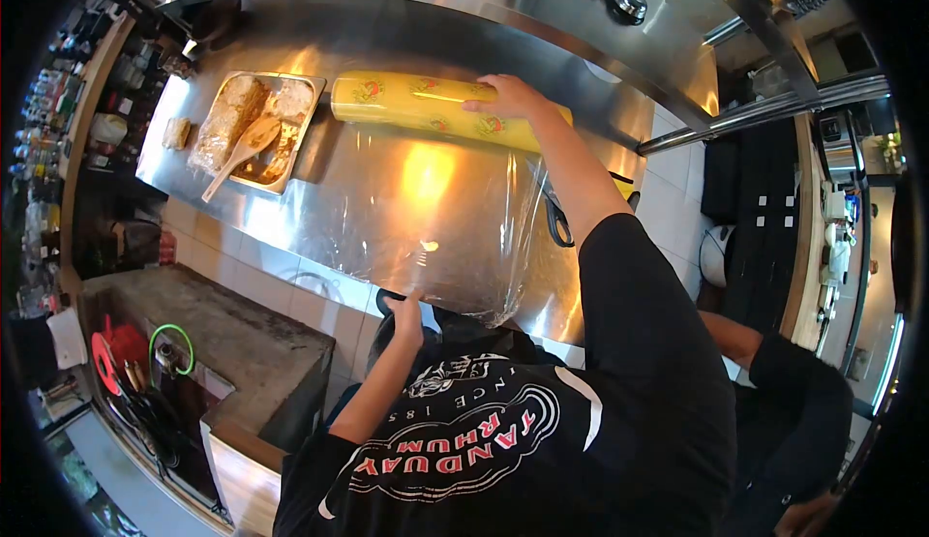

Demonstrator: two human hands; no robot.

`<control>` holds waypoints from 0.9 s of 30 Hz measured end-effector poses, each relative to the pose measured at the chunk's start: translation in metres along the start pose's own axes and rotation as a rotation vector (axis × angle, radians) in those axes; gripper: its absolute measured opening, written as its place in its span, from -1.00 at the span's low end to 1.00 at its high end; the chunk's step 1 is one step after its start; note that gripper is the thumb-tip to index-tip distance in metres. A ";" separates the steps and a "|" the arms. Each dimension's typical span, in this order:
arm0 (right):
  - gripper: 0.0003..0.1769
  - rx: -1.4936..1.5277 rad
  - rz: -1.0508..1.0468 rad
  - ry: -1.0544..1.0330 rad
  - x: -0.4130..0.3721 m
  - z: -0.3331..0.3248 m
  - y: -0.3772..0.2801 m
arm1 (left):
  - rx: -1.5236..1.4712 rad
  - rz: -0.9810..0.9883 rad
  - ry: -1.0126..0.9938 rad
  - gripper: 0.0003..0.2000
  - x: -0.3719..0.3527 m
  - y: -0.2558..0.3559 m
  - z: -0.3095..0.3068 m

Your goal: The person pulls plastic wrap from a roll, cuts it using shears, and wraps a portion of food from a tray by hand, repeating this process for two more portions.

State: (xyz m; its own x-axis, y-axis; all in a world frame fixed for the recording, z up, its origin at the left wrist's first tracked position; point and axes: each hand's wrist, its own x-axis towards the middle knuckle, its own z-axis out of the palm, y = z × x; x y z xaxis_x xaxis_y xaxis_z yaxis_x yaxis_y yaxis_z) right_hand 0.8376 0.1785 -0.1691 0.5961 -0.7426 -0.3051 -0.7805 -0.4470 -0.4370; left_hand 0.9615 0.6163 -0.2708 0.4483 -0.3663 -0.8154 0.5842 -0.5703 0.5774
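A large roll of plastic wrap point(387, 102) with a yellow printed look lies across the steel table. My right hand point(515, 99) rests on top of the roll toward its right end, fingers stretched out over it. From the roll, a clear sheet of film point(435, 237) spreads over the tabletop toward my body. At the table's front edge my left hand point(406, 320) is closed on the near edge of that film; its fingertips are partly hidden. Scissors with dark handles point(558, 220) lie beside the sheet, below my right forearm.
On the left, a metal tray point(316, 92) holds wrapped food point(230, 121) and a wooden spatula point(254, 140). A small wrapped piece point(176, 134) sits beside it. A steel shelf point(426, 7) runs above the table's back. Another person's dark sleeve point(803, 382) is close at right.
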 end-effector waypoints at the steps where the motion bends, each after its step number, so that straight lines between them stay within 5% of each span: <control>1: 0.03 -0.016 -0.037 0.063 -0.003 -0.002 0.001 | 0.009 -0.001 0.000 -0.29 -0.005 0.001 0.005; 3: 0.01 -0.083 -0.113 0.136 -0.011 0.001 0.011 | 0.783 0.946 0.254 -0.16 -0.025 0.007 0.015; 5: -0.01 -0.157 -0.189 0.214 -0.025 -0.003 0.015 | 0.932 1.255 -0.018 -0.18 -0.033 0.034 0.041; 7: 0.04 -0.220 -0.076 0.096 -0.048 -0.011 0.015 | 1.051 1.269 -0.390 -0.25 -0.026 0.049 0.084; 8: 0.04 -0.219 -0.068 0.100 -0.047 -0.013 0.019 | 1.053 1.273 -0.399 -0.25 -0.023 0.053 0.108; 10: 0.01 -0.045 -0.063 0.065 -0.042 -0.011 0.023 | 1.407 1.440 -0.681 -0.30 -0.023 0.051 0.143; 17: -0.05 0.132 0.055 -0.056 -0.037 -0.033 0.014 | 1.589 1.404 -0.658 -0.19 0.001 0.027 0.161; 23: -0.07 0.099 0.057 0.056 -0.022 -0.022 0.031 | 1.554 1.356 -0.736 -0.29 -0.007 0.040 0.166; 25: -0.16 -0.264 -0.199 0.550 -0.029 -0.016 0.032 | 1.575 1.264 -0.777 -0.41 0.000 0.052 0.177; 27: -0.24 -0.257 -0.176 0.584 -0.037 -0.001 0.032 | 1.521 1.366 -0.670 -0.46 0.034 0.065 0.192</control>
State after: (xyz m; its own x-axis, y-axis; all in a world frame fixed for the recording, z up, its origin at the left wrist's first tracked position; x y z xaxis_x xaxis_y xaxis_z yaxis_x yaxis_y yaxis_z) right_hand 0.7906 0.1916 -0.1710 0.5752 -0.7638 0.2929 -0.7441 -0.6372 -0.2005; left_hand 0.8843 0.4258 -0.2691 -0.4343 -0.8936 -0.1134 -0.8163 0.3372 0.4691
